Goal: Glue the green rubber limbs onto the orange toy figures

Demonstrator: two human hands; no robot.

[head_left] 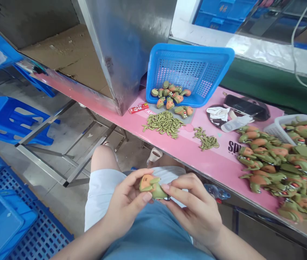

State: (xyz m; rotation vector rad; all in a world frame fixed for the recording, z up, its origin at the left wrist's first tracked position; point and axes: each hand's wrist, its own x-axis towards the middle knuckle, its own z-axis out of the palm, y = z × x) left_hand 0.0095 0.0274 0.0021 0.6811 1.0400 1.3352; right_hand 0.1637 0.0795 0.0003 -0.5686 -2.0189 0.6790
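Apparently, a small orange-and-green figurine (157, 191) is sitting between two bare hands, above the lap and just off the near edge of the pink surface (210, 159). The left hand (126, 200) is cradling the orange end, its grip closing around the rounded part with the thumb lying along the lower side. The right hand (194, 204) is pinching the green end, its grip pressing lightly where a dark and white detail is showing. Judging by its size and matte look, the figurine is probably weighing very little and is likely behaving like stiff plastic or firm rubber, though its material is not showing clearly. Its dull skin is not appearing slippery, but its curves are offering few flat places to hold. A slim green limb (155, 180) is standing out across the body and is looking like the weakest spot, so the thick rounded ends are making the safer hold. On the surface, a heap of small green pieces (164, 124) is lying before a blue basket (191, 48), and a pile of similar figurines (264, 151) is spreading at the right
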